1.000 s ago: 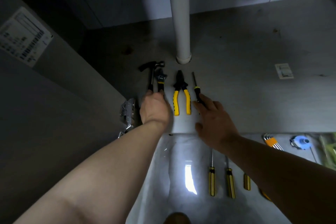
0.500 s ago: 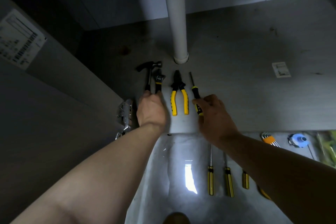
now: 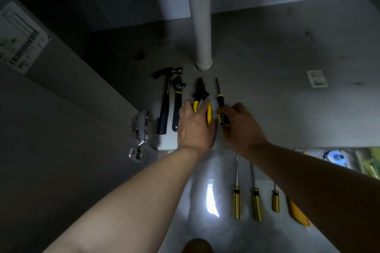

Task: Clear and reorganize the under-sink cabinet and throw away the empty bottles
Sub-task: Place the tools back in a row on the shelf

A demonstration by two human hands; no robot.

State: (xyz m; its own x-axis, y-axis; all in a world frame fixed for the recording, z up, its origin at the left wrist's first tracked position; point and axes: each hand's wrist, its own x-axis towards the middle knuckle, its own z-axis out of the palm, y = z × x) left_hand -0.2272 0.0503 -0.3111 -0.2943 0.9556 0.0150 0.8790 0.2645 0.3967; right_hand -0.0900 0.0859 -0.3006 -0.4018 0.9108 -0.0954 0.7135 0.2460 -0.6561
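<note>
On the grey cabinet floor (image 3: 267, 109), a row of tools lies in front of the white drain pipe (image 3: 201, 26): a black hammer (image 3: 165, 98), an adjustable wrench (image 3: 177, 100), yellow-handled pliers (image 3: 200, 92) and a black-and-yellow screwdriver (image 3: 220, 100). My left hand (image 3: 195, 125) lies over the pliers' handles with its fingers around them. My right hand (image 3: 240, 127) pinches the screwdriver's handle between thumb and fingers. No bottles are in view.
A metal door hinge (image 3: 139, 129) sits on the left cabinet wall. On the floor outside lie three yellow screwdrivers (image 3: 257, 203), a yellow knife handle (image 3: 298, 213), a blue tape roll (image 3: 335, 157) and something green at the right edge. A small sticker (image 3: 317, 78) lies on the cabinet floor.
My left hand has shifted right, from the hammer and wrench handles onto the pliers. My right hand has closed on the screwdriver's handle.
</note>
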